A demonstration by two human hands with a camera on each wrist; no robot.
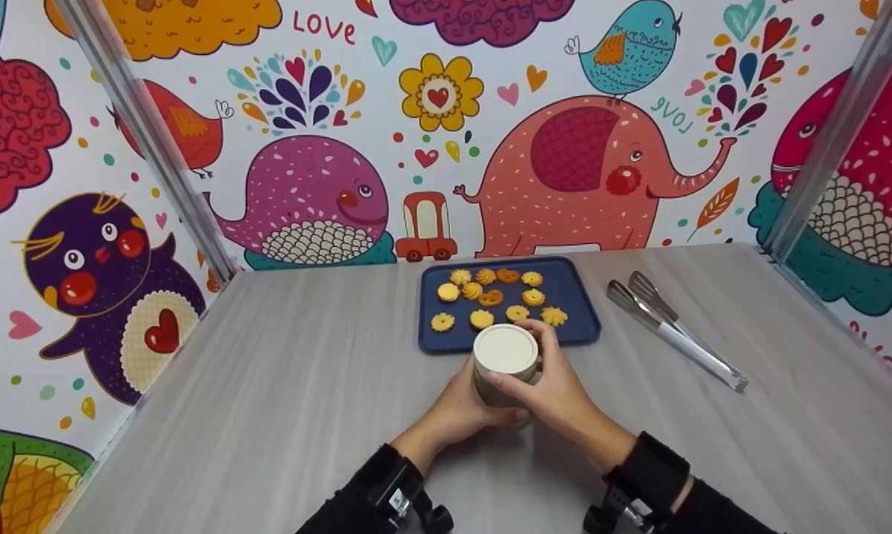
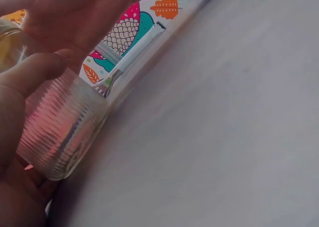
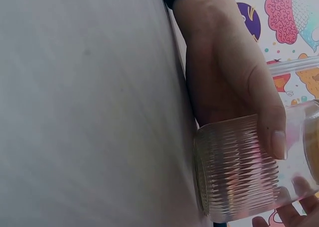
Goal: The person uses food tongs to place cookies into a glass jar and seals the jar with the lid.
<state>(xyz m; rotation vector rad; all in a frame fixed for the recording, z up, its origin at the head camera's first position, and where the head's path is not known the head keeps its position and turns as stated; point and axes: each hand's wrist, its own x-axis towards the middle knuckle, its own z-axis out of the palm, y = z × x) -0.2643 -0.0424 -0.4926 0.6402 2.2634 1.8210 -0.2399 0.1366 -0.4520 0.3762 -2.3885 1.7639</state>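
A clear ribbed glass jar [image 3: 241, 170] with a round cream lid [image 1: 505, 348] stands in front of me, its base close over the tabletop. My left hand [image 1: 457, 404] grips the jar's body low down, its thumb [image 3: 274, 132] across the ribbed side. Around the lid and upper rim curl the fingers of my right hand [image 1: 557, 374], with the thumb at the lid's near edge. In the left wrist view the right hand [image 2: 70, 23] shows above the jar. Just beyond the jar lies a blue tray [image 1: 580, 315] with several cookies [image 1: 490, 297].
Metal tongs [image 1: 675, 334] lie on the table to the right of the tray. The grey wood-grain table [image 1: 290, 386] extends on both sides of my hands. Walls with printed cartoon animals [image 1: 579, 178] and metal corner posts [image 1: 149, 141] enclose it.
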